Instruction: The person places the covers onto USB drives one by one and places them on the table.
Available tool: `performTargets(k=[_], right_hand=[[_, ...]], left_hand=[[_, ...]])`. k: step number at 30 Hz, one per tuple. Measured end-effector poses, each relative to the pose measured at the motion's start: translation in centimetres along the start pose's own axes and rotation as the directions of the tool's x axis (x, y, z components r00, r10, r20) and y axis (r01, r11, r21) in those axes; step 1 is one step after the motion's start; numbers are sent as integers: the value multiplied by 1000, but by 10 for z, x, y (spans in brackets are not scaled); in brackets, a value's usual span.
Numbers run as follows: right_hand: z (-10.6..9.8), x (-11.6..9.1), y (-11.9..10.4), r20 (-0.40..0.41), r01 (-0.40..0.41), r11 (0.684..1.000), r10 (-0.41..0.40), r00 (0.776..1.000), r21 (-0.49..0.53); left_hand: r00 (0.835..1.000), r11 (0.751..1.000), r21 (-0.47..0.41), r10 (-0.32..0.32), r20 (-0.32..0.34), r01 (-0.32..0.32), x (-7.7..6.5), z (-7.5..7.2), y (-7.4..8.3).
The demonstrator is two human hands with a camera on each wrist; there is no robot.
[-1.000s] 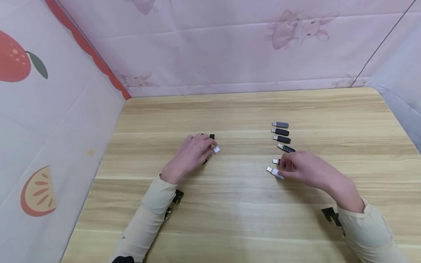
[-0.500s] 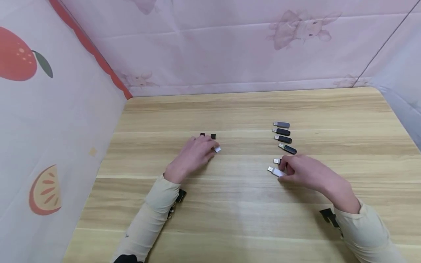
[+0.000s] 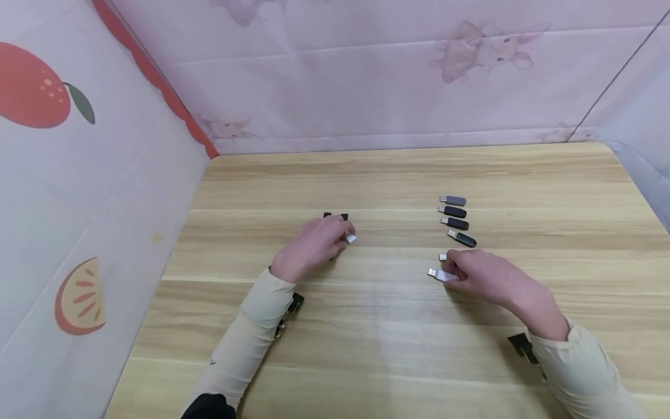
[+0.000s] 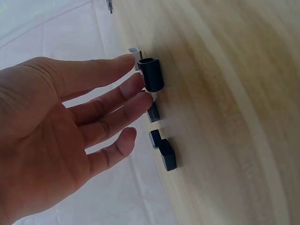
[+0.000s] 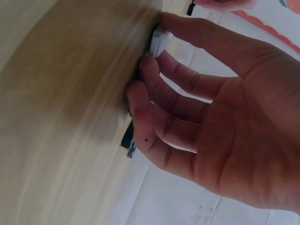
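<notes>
My right hand (image 3: 484, 276) pinches a silver-white USB flash drive (image 3: 438, 274) between thumb and fingers, its metal plug pointing left. In the right wrist view, part of that drive (image 5: 159, 41) shows between the thumb and index finger, close to the tabletop. Another drive's metal plug (image 3: 442, 257) peeks out just beyond these fingers, its body hidden by the hand. On the left, my left hand (image 3: 316, 244) pinches a small white cap (image 3: 351, 238). Seen from the left wrist, the white cap (image 4: 136, 56) is at the thumb tip, with a hollow black cap (image 4: 151, 76) beside it.
Beyond my right hand lie several dark USB drives in a column, including a grey one (image 3: 453, 201) at the back and a black one (image 3: 463, 238) nearest. More black caps (image 4: 167, 154) lie past my left fingers. A patterned cloth wall (image 3: 335, 87) borders the wooden table (image 3: 387, 174).
My right thumb and fingers have drawn in on the silver-white drive, which has turned to lie more level. The left hand stays at the white cap. The head view has shifted slightly.
</notes>
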State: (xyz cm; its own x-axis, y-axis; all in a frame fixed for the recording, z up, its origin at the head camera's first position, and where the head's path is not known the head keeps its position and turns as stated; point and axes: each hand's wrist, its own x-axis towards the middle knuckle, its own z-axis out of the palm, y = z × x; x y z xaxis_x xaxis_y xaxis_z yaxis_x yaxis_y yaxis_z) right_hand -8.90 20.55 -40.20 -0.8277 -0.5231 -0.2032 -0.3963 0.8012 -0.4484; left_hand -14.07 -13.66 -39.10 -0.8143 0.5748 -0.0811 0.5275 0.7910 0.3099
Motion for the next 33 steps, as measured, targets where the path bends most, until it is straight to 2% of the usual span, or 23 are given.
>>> performTargets(k=[5,10,17,22,27,33], right_hand=[[-2,5,-4,6,5,1000,-5,1000,1],[-6,7,-9,-1,7,1000,-7,1000,-4],[-9,11,-17,16,-2,1000,1,1000,26],[-10,15,-22,3,10,998,-10,1000,55],[-10,19,-25,-19,31,995,-29,999,90],[-6,24,-24,5,49,987,-50,999,154]], left_hand=[[999,999,-30,-34,19,34,4,1,0],[997,998,-16,-63,39,64,10,2,2],[995,997,8,-76,70,76,13,3,4],[992,996,-9,-93,82,94,13,3,5],[993,996,-20,-87,78,89,15,4,6],[994,996,-48,-70,90,74,14,5,10]])
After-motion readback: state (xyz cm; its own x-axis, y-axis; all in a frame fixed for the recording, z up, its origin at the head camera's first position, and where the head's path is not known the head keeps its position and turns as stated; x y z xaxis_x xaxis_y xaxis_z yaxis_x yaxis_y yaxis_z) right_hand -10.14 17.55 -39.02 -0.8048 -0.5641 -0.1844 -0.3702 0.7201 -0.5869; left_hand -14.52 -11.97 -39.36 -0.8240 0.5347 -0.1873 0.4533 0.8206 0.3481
